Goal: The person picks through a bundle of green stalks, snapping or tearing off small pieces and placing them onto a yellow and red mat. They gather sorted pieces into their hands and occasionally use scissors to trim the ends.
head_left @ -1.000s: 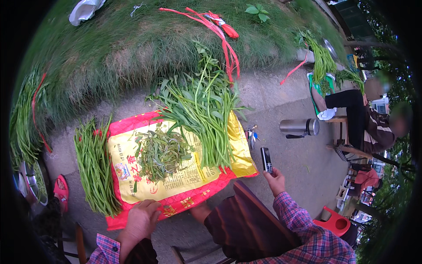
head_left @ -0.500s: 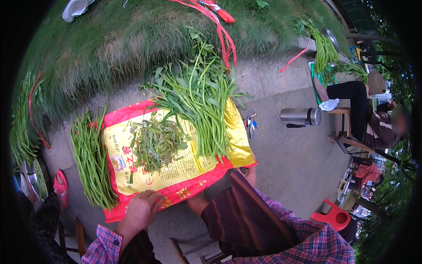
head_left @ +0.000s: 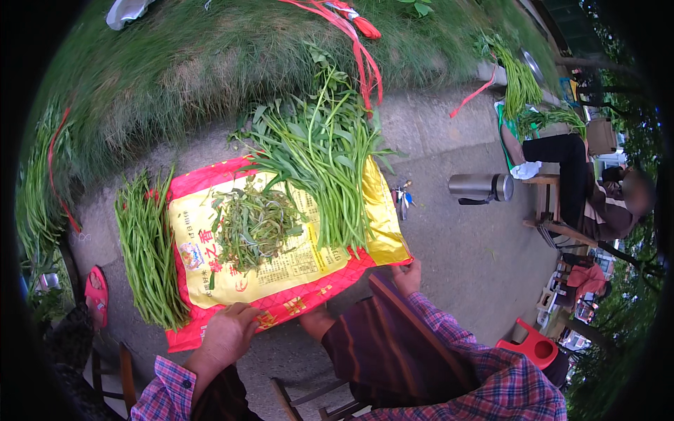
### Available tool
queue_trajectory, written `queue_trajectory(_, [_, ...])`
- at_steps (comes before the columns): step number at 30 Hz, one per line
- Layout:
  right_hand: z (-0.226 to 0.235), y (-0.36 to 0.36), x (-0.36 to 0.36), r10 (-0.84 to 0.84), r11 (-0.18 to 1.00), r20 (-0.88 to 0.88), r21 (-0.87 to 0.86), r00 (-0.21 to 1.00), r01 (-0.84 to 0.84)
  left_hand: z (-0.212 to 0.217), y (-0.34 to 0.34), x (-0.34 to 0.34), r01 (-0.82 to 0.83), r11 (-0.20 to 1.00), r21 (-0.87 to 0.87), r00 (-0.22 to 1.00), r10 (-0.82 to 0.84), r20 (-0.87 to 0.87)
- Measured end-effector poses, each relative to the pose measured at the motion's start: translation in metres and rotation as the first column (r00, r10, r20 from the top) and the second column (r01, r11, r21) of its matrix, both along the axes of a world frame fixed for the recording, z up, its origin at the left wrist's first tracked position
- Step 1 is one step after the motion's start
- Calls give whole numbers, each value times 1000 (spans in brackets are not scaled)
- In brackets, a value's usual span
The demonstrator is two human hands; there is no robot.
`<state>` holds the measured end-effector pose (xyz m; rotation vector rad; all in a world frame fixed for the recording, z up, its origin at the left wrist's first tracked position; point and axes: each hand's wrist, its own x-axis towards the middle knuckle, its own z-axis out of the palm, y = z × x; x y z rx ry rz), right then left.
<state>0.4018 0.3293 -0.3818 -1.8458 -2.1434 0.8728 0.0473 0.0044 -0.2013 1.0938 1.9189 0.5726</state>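
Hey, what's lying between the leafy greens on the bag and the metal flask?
In the head view, the bag's gold edge, then a set of keys on the pavement.

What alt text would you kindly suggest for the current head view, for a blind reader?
A person's left hand and right hand hold the near edge of a spread red-and-yellow sack bearing plant trimmings and leafy vegetable stalks, with mostly leafless stalks along its left side. A metal thermos is to the right.
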Motion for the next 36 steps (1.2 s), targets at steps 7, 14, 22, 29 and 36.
queue_trajectory(7, [107,65,-74,53,998,-327,33,944,-44,16,-10,-21,-154,988,23,986,155,-67])
queue_trajectory(14, [160,49,-245,592,795,-288,56,753,-604,30,-22,-37,-249,965,79,961,256,-104])
queue_trajectory(22, [94,24,-280,505,843,-380,25,775,-537,14,-21,-27,-274,956,102,962,274,22])
queue_trajectory(29, [72,42,-216,135,977,-439,-90,888,-193,-12,-17,-8,-307,951,-31,908,303,289])
queue_trajectory(36, [67,-12,-196,278,952,-128,-96,952,-291,-28,23,5,-368,927,-67,815,356,457])
